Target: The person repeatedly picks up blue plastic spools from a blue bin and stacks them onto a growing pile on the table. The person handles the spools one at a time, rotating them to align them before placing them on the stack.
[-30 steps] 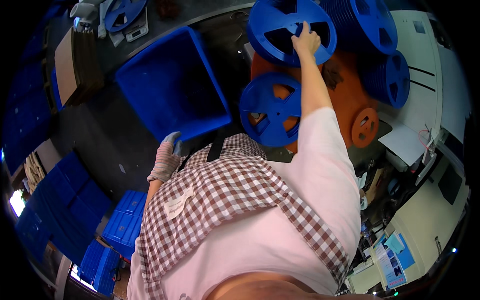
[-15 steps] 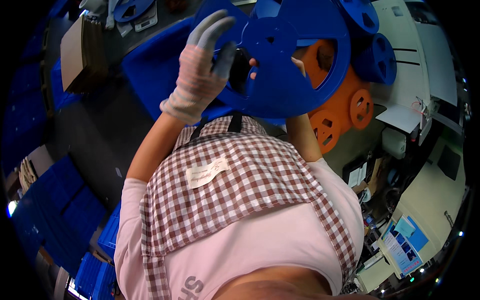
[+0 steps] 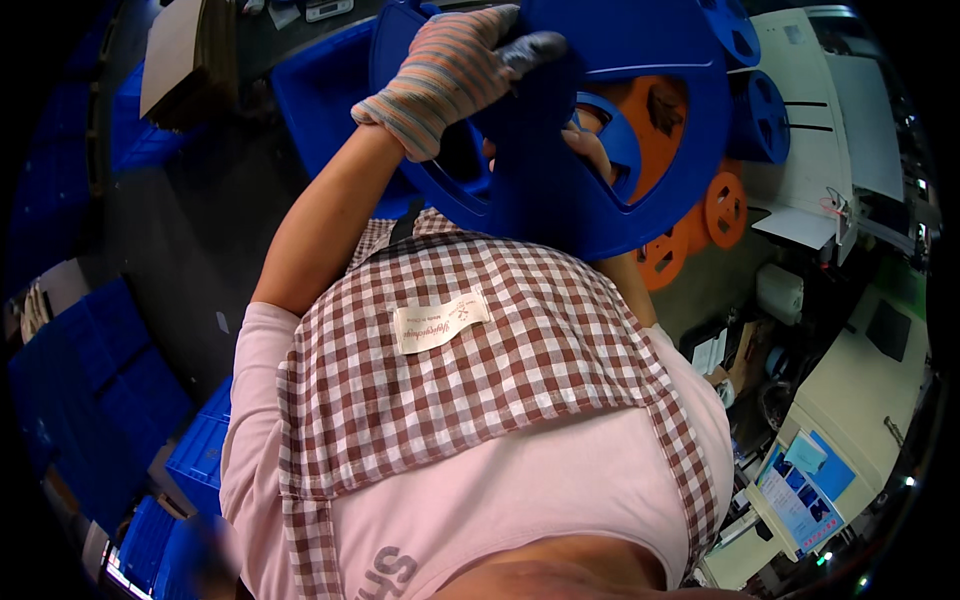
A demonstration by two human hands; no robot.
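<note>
A large blue plastic reel (image 3: 640, 215) with cut-out windows stands tilted before my chest, its flat face toward me. My right hand (image 3: 590, 150) is bare and mostly behind it; some fingers show through the windows, gripping the reel. My left hand (image 3: 455, 75), in a striped knitted glove with grey fingertips, reaches across the reel's upper left face near its middle. Its thumb is stretched out, apart from the fingers, and I see nothing held in it. Part of another blue reel (image 3: 622, 140) shows through the right window.
Orange reels (image 3: 725, 210) lie behind and to the right, with more blue reels (image 3: 762, 115) beside them. A blue bin (image 3: 310, 100) is behind the left hand. Stacked cardboard (image 3: 185, 65) stands at far left. A pale machine table (image 3: 810, 130) is on the right.
My left hand has moved right and down from its raised position, onto the reel's face. The reel has shifted slightly right and lower, with my right hand still behind it.
</note>
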